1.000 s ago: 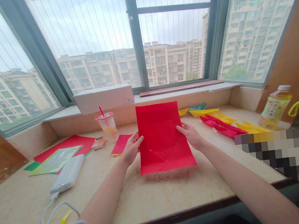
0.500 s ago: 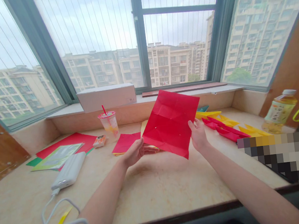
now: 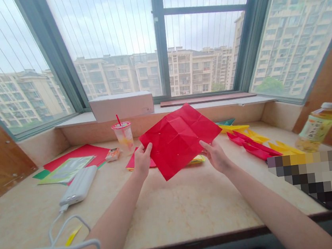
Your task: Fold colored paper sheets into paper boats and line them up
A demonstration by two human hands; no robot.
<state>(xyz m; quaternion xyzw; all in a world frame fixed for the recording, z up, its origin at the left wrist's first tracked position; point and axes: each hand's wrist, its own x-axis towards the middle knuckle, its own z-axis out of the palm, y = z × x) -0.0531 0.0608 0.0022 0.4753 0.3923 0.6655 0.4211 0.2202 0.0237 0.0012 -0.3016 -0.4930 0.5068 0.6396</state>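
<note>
Beige, marbled tabletop (image 3: 176, 215) first, since that's easily the biggest thing we've got in front of us. Next size down is the red sheet (image 3: 181, 132), held up above the middle of it, well back from the near edge. Here's the change: a second ago the sheet stood straight up, and now it's swung clockwise so one corner points down towards us. We'd read that as the sheet just being turned about, with nothing getting pressed down yet. Behind it, towards the far edge, a stack of paper (image 3: 132, 160) peeks out, mostly hidden. Folded paper boats (image 3: 259, 150) slant from the far edge towards the right edge. Then the hands: the left hand (image 3: 142, 162) has its fingers closed on the sheet's left corner, thumb in front. The right hand (image 3: 219, 157) pinches the lower right edge; can't tell how firmly. Smallest, we've got crease lines crossing the sheet, which is fully opened out.
</note>
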